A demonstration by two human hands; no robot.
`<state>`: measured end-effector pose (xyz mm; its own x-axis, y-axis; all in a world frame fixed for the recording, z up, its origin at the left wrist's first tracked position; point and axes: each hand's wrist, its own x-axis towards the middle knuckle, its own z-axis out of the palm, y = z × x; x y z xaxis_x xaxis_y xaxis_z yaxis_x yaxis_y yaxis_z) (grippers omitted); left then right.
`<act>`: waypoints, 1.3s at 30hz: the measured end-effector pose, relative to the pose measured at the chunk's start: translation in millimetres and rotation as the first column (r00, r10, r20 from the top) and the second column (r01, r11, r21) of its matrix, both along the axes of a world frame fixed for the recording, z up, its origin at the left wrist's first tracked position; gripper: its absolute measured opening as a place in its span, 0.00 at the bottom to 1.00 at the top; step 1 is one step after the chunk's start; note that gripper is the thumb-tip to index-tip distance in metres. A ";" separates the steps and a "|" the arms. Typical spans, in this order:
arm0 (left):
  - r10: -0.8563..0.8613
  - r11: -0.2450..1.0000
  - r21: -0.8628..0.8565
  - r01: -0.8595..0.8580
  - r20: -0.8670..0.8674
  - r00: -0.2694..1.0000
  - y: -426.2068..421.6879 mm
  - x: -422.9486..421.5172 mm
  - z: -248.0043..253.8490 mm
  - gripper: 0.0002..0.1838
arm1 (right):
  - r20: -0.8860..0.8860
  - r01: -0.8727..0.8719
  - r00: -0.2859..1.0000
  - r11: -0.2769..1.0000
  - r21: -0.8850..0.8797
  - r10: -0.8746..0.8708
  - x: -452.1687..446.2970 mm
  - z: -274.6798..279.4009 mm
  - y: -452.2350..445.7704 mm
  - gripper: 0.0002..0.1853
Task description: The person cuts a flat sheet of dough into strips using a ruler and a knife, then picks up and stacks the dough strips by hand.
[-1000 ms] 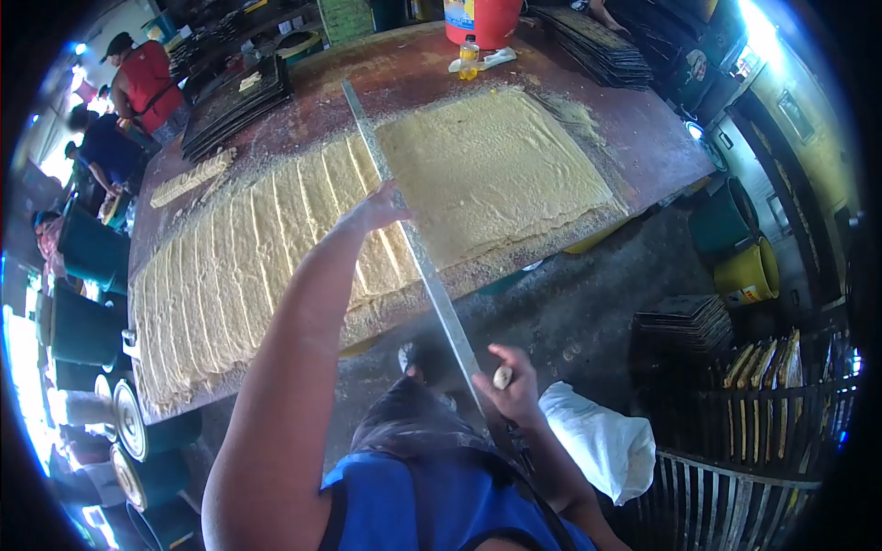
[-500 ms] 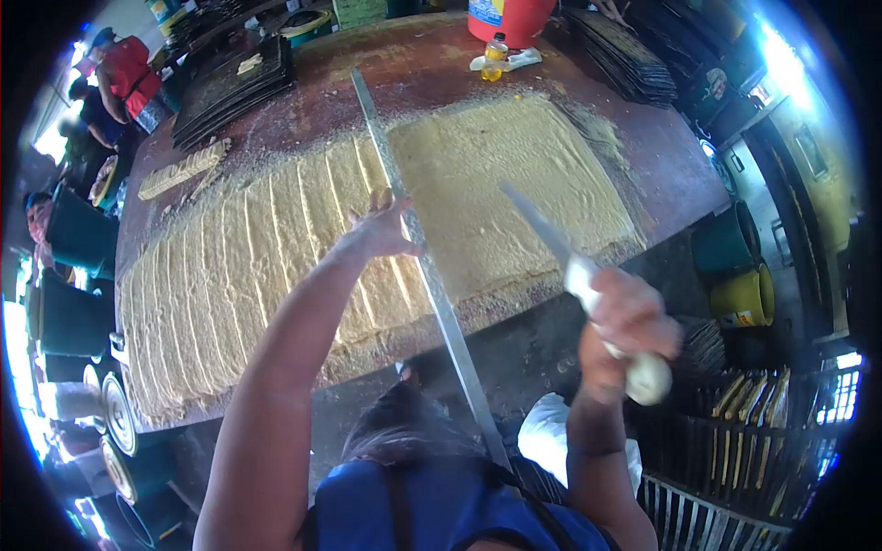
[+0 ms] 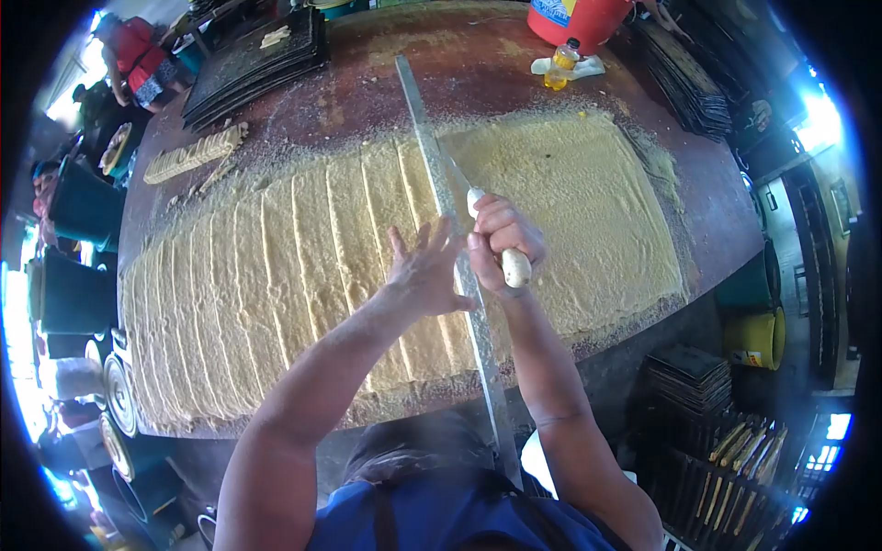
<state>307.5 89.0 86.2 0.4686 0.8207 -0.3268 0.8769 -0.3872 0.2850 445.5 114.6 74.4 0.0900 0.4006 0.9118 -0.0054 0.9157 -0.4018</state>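
A wide sheet of crumbly, pale yellow dough (image 3: 588, 202) lies flat on the table, with several parallel cuts across its left part. A long metal straightedge (image 3: 425, 138) crosses the sheet and runs down towards my body. My left hand (image 3: 424, 268) lies along the straightedge with its fingers spread, the fingertips and thumb touching it. In my right hand (image 3: 505, 237) is a knife (image 3: 475, 199) with a pale handle, gripped in a fist. Its narrow blade points away from me, close along the right side of the straightedge; the tip is hard to make out against the dough.
Cut strips of dough (image 3: 195, 154) sit at the table's (image 3: 367, 92) far left, near stacked dark trays (image 3: 262, 69). A bottle of yellow liquid (image 3: 561, 66) and a red bucket (image 3: 574, 20) stand at the back. A person in red (image 3: 138, 55) is beyond the table.
My right hand has brought the knife leftwards and forward to the straightedge. The straightedge and left hand appear slightly further right over the dough, and the head view has shifted.
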 end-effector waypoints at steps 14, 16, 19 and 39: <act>0.080 0.996 -0.023 -0.082 -0.059 0.995 3.2 8.6 -2.9 0.67 | 0.064 0.050 0.997 0.993 -0.109 -0.043 20.4 -48.5 -115.8 0.17; 0.081 0.996 -0.026 -0.083 -0.082 0.993 -1.9 13.3 7.5 0.66 | 0.044 0.011 0.999 0.991 -0.135 -0.005 32.5 -48.1 -163.6 0.16; 0.094 0.993 -0.054 -0.102 -0.134 0.987 -4.0 18.1 19.7 0.64 | 0.122 0.047 0.992 0.989 -0.140 -0.029 52.1 -40.8 -248.0 0.16; 0.056 0.993 -0.092 -0.074 -0.184 0.981 2.6 19.4 10.6 0.64 | 0.060 -0.004 0.998 0.991 -0.132 0.012 92.1 57.3 -269.6 0.15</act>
